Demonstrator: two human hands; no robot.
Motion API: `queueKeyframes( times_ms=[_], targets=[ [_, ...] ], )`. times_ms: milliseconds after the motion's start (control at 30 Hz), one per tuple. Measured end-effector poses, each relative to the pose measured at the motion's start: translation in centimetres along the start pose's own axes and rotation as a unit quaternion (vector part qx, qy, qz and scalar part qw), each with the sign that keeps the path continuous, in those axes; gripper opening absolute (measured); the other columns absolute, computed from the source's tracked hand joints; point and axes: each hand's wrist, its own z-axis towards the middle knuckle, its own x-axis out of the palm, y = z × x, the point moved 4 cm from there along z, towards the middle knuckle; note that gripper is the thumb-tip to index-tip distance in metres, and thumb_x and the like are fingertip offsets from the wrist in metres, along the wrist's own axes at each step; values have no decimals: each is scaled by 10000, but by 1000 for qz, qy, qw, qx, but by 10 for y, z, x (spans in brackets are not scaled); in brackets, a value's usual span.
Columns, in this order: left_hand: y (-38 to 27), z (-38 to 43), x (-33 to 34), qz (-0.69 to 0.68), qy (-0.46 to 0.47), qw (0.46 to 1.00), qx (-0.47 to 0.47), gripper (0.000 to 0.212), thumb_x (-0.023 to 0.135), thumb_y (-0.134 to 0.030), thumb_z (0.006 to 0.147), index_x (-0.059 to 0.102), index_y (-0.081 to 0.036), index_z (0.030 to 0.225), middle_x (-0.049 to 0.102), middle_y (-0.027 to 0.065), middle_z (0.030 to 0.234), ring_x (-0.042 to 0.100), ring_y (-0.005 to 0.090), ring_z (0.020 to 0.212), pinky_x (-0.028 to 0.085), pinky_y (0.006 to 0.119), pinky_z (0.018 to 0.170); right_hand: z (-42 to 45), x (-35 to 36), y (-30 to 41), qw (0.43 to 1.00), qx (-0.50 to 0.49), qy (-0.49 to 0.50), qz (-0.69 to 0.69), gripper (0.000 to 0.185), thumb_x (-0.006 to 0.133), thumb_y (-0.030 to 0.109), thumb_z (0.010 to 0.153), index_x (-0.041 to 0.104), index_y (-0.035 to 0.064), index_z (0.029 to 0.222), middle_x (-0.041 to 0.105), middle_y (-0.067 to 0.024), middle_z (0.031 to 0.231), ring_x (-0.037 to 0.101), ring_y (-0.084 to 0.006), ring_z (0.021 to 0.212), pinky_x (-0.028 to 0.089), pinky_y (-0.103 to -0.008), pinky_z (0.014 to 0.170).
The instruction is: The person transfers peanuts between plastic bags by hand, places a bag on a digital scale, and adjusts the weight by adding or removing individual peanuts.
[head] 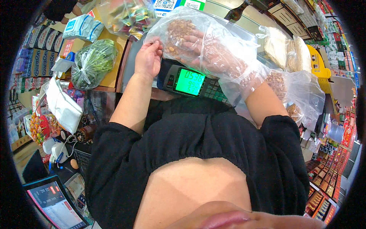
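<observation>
A clear plastic bag [214, 25] lies over the top of a digital scale [188, 81] with a lit green display. Inside the bag is a heap of brown shelled nuts or similar pieces [180, 35]. My right hand [197, 48] reaches into the bag, its fingers spread beside the heap, palm up, the plastic covering it to the wrist. My left hand [150, 55] is at the bag's left edge, thumb and fingers pinching the plastic there. The scale's keypad is partly covered by the bag.
A bag of green vegetables [94, 64], packs of wipes or tissues [83, 27] and a bag of small packets [131, 17] stand at left. Bagged nuts [276, 83], bags of pale dry goods [286, 51] and a yellow holder [317, 63] are at right. A dark bottle [237, 13] stands beyond.
</observation>
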Motion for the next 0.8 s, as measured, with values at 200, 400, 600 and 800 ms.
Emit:
queueKeyframes(
  times_ms=[200,400,600,800],
  targets=[
    [0,-15,4,86,-22,995,54,215,573,-41,913,509,-31,1117,541,13,831,515,92,675,423,217,593,-41,-22,-33,987,136,88,-17,303,681,232,756,692,130,1042,643,-112,1104,552,-322,1112,379,-462,1020],
    [3,-49,25,301,-16,946,121,254,583,-69,911,475,-19,1136,509,9,815,485,71,624,405,201,526,-23,-41,-73,988,135,78,-20,394,665,207,792,623,106,1170,577,-120,1239,508,-321,1185,374,-430,1045],
    [-1,-26,23,441,-6,869,226,372,648,-170,877,506,-4,1178,580,31,847,561,126,709,469,285,650,3,-25,-65,983,70,170,-26,483,654,190,822,561,91,1286,511,-122,1369,458,-315,1265,361,-400,1078],
    [-25,-7,50,529,-98,801,263,509,695,-293,852,497,16,1205,599,76,860,584,166,768,480,321,699,-2,13,-66,981,67,174,-42,502,674,185,811,562,111,1295,484,-107,1409,426,-308,1306,343,-401,1102]
  ],
)
